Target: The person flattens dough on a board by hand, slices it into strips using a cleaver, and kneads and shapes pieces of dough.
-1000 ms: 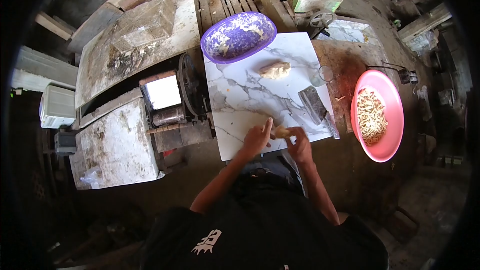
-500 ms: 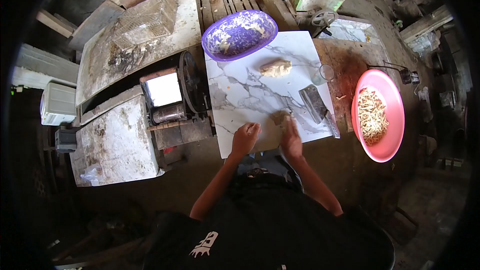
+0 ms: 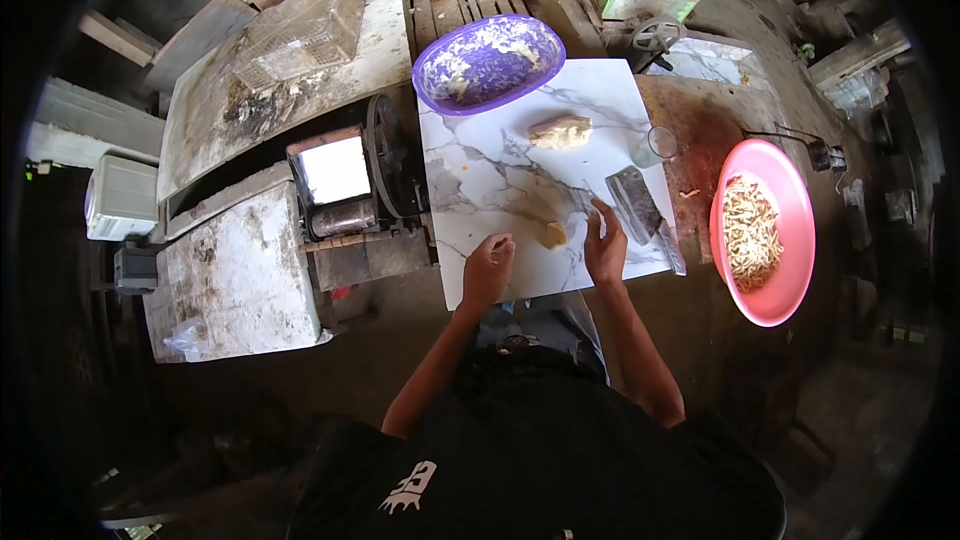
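Observation:
My left hand [image 3: 488, 272] is at the front of the marble-patterned board [image 3: 480, 205], its fingers curled in; pale specks show at the fingertips, and whatever it may hold is hidden. To its right, my right hand [image 3: 606, 248] has its thumb and fingers apart and nothing in them. A small yellowish lump of dough [image 3: 555, 234] is between the two hands, touching neither; I cannot tell whether it rests on the board. Farther back lies a larger lump of dough [image 3: 562, 132]. A dark flat-bladed scraper [image 3: 634, 202] lies just beyond my right hand.
A dough-smeared purple basin [image 3: 490, 65] stands at the board's back edge. A clear glass [image 3: 661, 143] is at the right edge. Farther right, a pink basin [image 3: 790, 240] contains many pale strips [image 3: 750, 230]. A roller machine with a wheel [image 3: 385, 155] stands left.
My right hand has opened and moved slightly forward and right. The small dough lump now shows between my hands. My left hand has barely moved, and the view has shifted slightly.

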A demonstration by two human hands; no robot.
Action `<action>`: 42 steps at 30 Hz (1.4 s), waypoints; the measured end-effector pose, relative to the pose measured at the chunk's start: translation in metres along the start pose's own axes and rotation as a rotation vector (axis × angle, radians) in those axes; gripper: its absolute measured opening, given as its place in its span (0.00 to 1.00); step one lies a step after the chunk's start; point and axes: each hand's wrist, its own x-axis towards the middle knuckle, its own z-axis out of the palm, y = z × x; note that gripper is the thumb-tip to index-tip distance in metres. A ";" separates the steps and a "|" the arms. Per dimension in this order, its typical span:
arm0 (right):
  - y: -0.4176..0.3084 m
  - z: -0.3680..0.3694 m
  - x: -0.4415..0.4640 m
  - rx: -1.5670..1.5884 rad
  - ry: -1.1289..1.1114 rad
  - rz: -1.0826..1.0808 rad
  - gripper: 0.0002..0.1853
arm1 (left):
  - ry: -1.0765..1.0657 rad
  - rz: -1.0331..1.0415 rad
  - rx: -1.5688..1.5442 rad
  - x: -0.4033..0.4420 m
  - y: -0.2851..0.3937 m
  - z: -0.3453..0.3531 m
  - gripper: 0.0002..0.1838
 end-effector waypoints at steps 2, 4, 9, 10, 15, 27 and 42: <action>0.004 0.012 0.007 -0.113 -0.038 -0.181 0.21 | -0.057 -0.017 0.024 -0.001 -0.004 0.003 0.19; -0.006 0.041 0.005 -0.420 -0.102 -0.326 0.28 | -0.069 -0.023 0.019 -0.001 -0.002 0.002 0.19; -0.011 0.070 -0.012 -0.746 -0.387 -0.503 0.38 | -0.127 -0.070 0.008 -0.005 -0.016 -0.004 0.21; -0.010 0.070 -0.009 -0.782 -0.404 -0.523 0.39 | -0.113 0.167 0.187 -0.005 -0.028 0.000 0.26; -0.014 0.085 0.012 -0.846 -0.460 -0.565 0.41 | -0.189 0.257 0.558 -0.026 -0.035 0.011 0.57; 0.007 0.117 0.065 -0.409 -0.271 -0.489 0.31 | -0.015 0.327 0.694 -0.042 -0.014 0.012 0.54; 0.025 0.040 0.047 -0.610 -0.534 -0.682 0.27 | 0.437 0.034 0.783 0.008 -0.012 0.063 0.29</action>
